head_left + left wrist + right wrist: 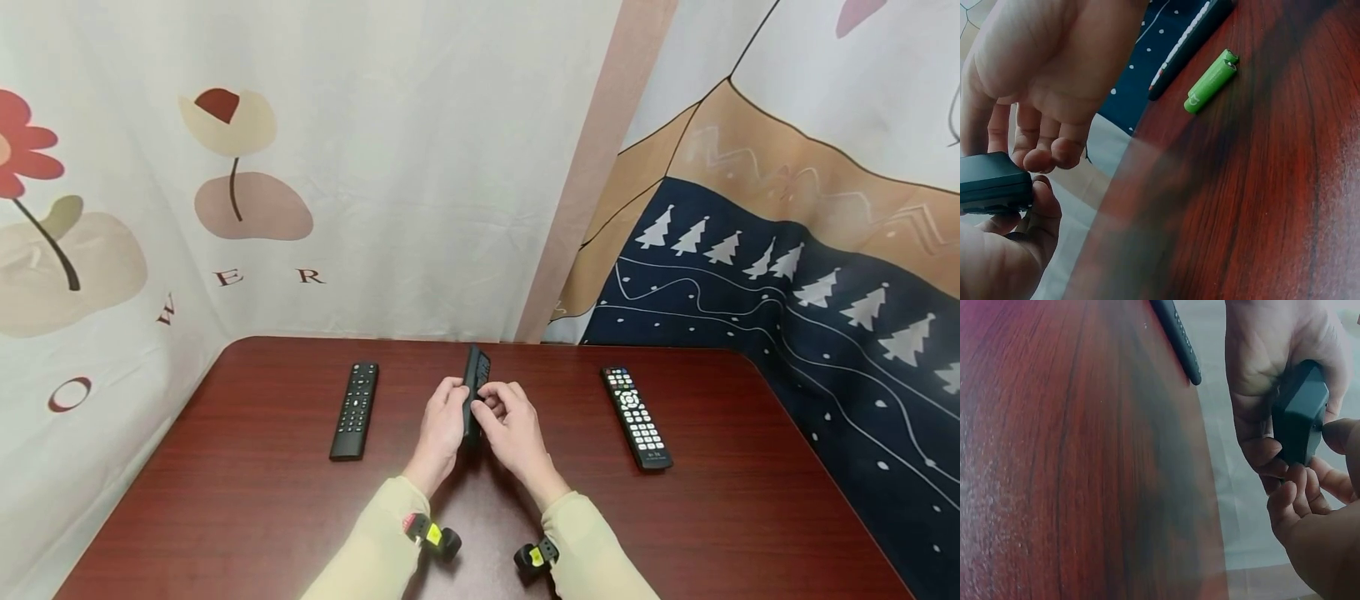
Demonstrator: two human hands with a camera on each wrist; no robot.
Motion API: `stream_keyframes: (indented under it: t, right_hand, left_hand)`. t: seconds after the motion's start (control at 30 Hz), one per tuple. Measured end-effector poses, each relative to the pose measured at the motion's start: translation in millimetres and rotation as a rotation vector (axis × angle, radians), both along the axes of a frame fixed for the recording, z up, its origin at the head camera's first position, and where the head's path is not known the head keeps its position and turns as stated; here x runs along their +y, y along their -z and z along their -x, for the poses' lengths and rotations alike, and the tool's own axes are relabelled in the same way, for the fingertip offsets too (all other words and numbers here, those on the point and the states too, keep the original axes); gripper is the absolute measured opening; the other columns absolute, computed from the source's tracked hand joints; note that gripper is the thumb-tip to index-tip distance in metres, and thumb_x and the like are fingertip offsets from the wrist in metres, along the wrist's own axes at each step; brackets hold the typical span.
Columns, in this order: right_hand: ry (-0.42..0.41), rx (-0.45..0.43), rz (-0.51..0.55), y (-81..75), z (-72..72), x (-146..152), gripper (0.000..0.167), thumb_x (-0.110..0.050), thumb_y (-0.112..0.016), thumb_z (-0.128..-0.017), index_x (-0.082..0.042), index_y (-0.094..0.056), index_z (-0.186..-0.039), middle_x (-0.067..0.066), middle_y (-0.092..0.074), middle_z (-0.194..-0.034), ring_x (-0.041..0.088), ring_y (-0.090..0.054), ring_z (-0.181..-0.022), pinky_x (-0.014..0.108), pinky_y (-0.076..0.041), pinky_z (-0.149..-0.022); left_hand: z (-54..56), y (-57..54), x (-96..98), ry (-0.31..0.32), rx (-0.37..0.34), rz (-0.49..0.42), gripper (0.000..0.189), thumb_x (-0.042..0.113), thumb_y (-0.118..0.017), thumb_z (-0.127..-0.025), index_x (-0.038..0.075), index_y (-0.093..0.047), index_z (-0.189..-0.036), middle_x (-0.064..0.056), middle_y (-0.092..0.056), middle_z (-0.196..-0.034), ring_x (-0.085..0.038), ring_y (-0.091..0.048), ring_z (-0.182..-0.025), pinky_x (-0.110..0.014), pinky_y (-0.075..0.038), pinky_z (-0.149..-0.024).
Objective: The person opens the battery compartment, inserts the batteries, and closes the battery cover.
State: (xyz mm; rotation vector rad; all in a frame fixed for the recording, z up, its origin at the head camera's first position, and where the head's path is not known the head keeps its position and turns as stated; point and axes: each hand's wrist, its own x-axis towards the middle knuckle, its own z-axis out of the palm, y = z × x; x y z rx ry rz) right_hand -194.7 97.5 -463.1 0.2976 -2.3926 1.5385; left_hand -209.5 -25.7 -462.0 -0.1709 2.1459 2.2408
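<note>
My left hand (pixel 441 423) grips a black remote control (pixel 472 379), turned up on its long edge above the table. From the other side, my right hand (pixel 516 432) has its thumb and curled fingers on the same remote near its lower end. In the right wrist view, the right thumb lies against one side of the remote's blunt end (pixel 1300 422) and the fingertips meet its lower edge. Two green batteries (pixel 1212 84) lie side by side on the table in the left wrist view; the head view does not show them.
A second black remote (pixel 355 412) lies to the left on the brown wooden table (pixel 247 492). To the right lies a remote with white buttons (pixel 636 417). Printed curtains (pixel 420 183) hang behind the table's back edge.
</note>
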Motion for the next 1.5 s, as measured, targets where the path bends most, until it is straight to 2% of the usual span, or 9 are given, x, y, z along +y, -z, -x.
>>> stream_keyframes:
  t: [0.17,0.3,0.5,0.7,0.93,1.17,1.27,1.5]
  right_hand:
    - [0.015,-0.041,0.028,-2.7,2.2,-0.3,0.010,-0.015,-0.071,-0.096,-0.007,-0.068,-0.101,0.004,-0.057,-0.092,0.010,-0.053,-0.080,0.019,-0.046,-0.071]
    - [0.010,-0.054,0.038,-3.6,4.0,1.1,0.011,-0.016,-0.072,-0.096,-0.007,-0.067,-0.097,0.006,-0.057,-0.091,0.011,-0.053,-0.079,0.019,-0.046,-0.071]
    - [-0.005,-0.083,0.046,-4.9,4.5,3.4,0.012,-0.016,-0.073,-0.095,-0.007,-0.065,-0.097,0.006,-0.058,-0.093,0.011,-0.055,-0.078,0.020,-0.047,-0.070]
    - [0.005,-0.117,0.085,-7.2,1.6,4.9,0.017,-0.017,-0.076,-0.093,-0.006,-0.064,-0.101,0.006,-0.060,-0.094,0.014,-0.057,-0.077,0.022,-0.049,-0.066]
    - [0.064,-0.097,0.085,-10.3,-0.9,4.6,0.019,-0.014,-0.077,-0.091,-0.005,-0.065,-0.101,0.009,-0.064,-0.096,0.016,-0.062,-0.080,0.021,-0.052,-0.070]
    - [0.091,-0.094,0.145,-13.3,-0.6,6.8,0.015,-0.008,-0.076,-0.090,-0.003,-0.064,-0.099,0.012,-0.066,-0.093,0.015,-0.066,-0.073,0.020,-0.054,-0.063]
    - [0.102,-0.093,0.154,-14.1,-0.1,9.5,0.015,-0.007,-0.076,-0.089,-0.002,-0.065,-0.098,0.012,-0.067,-0.092,0.015,-0.066,-0.073,0.020,-0.054,-0.064]
    - [0.136,-0.097,0.108,-14.7,-0.4,18.7,0.014,-0.008,-0.075,-0.089,-0.004,-0.066,-0.099,0.010,-0.068,-0.091,0.016,-0.066,-0.078,0.021,-0.053,-0.067]
  left_hand:
    - [0.1,-0.1,1.5,-0.009,0.020,0.032,0.028,0.020,-0.048,-0.104,0.003,-0.067,-0.117,-0.012,-0.069,-0.108,-0.024,-0.059,-0.101,-0.030,-0.045,-0.084]
    - [-1.3,-0.7,2.2,0.000,0.022,0.023,0.027,0.018,-0.049,-0.103,0.003,-0.067,-0.116,-0.010,-0.068,-0.104,-0.022,-0.058,-0.098,-0.030,-0.046,-0.081]
    - [-2.5,-0.2,1.8,0.020,0.017,0.026,0.028,0.019,-0.048,-0.104,0.003,-0.066,-0.119,-0.012,-0.068,-0.110,-0.023,-0.058,-0.100,-0.030,-0.046,-0.082]
    - [-1.2,-0.4,1.5,0.011,0.012,0.042,0.029,0.020,-0.048,-0.105,0.004,-0.066,-0.121,-0.013,-0.068,-0.110,-0.024,-0.058,-0.100,-0.031,-0.045,-0.083]
    - [1.2,1.6,1.4,0.004,0.005,0.049,0.030,0.022,-0.048,-0.105,0.005,-0.065,-0.123,-0.013,-0.069,-0.112,-0.024,-0.060,-0.100,-0.031,-0.046,-0.083]
    - [1.9,4.2,0.5,0.007,-0.012,0.025,0.033,0.022,-0.045,-0.107,0.004,-0.063,-0.127,-0.017,-0.068,-0.116,-0.024,-0.062,-0.098,-0.031,-0.048,-0.081]
    - [2.0,4.2,-0.7,0.011,-0.017,0.011,0.033,0.022,-0.044,-0.107,0.004,-0.063,-0.128,-0.018,-0.069,-0.116,-0.023,-0.064,-0.095,-0.030,-0.049,-0.079]
    - [2.3,2.4,-3.6,0.065,-0.018,-0.122,0.035,0.019,-0.038,-0.109,-0.001,-0.057,-0.131,-0.026,-0.070,-0.116,-0.022,-0.069,-0.084,-0.032,-0.056,-0.071]
